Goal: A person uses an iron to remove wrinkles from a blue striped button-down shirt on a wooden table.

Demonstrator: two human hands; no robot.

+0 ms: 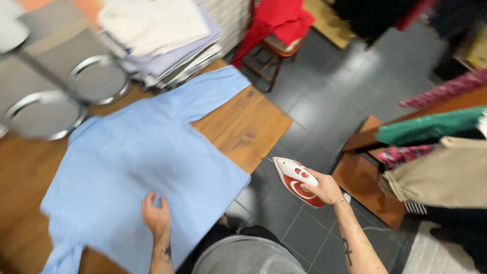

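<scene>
A light blue knitted garment (137,167) lies spread flat on a wooden table (243,127). My left hand (156,215) rests flat on the garment's near edge, fingers slightly apart. My right hand (325,187) grips the handle of a red and white clothes iron (296,180). The iron hangs in the air past the table's right corner, above the dark tiled floor.
A stack of folded pale cloths (162,35) sits at the table's far edge, beside round metal rings (99,78). A wooden chair with red cloth (276,30) stands beyond. To the right, a low wooden shelf (365,177) and folded garments (441,172).
</scene>
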